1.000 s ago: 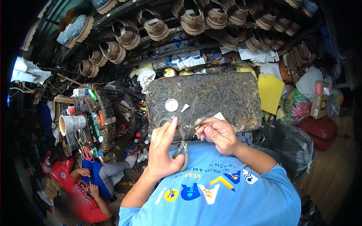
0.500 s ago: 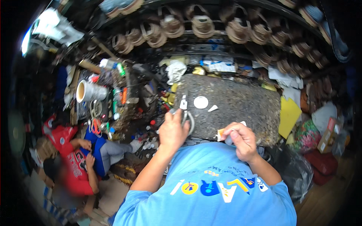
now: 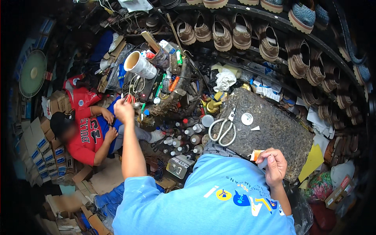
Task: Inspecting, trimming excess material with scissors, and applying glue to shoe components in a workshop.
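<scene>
My left hand [image 3: 124, 112] reaches out to the left, beside the cluttered bench, with its fingers closed. Whether a small thing is pinched in it I cannot make out. My right hand [image 3: 275, 166], at the near edge of the dark rough block [image 3: 270, 105], grips a small orange-and-white piece [image 3: 256, 154]. Something pale and thin also shows under its fingers. Grey-handled scissors [image 3: 224, 131] lie partly open at the block's left edge, handles overhanging. Right of them are a white disc [image 3: 247, 119] and a small white wedge-shaped scrap [image 3: 255, 128].
Left, the bench holds a white bucket [image 3: 140, 65], an orange-handled tool [image 3: 174, 84] and lighters. Several bottles [image 3: 189, 131] stand below. A person in red [image 3: 84, 135] sits at left. Shoes [image 3: 242, 32] line racks beyond the block; a yellow sheet [image 3: 312, 162] lies right.
My left hand has let go of the scissors and swung left toward the bench. My right hand still holds the orange-and-white piece. The view has turned left.
</scene>
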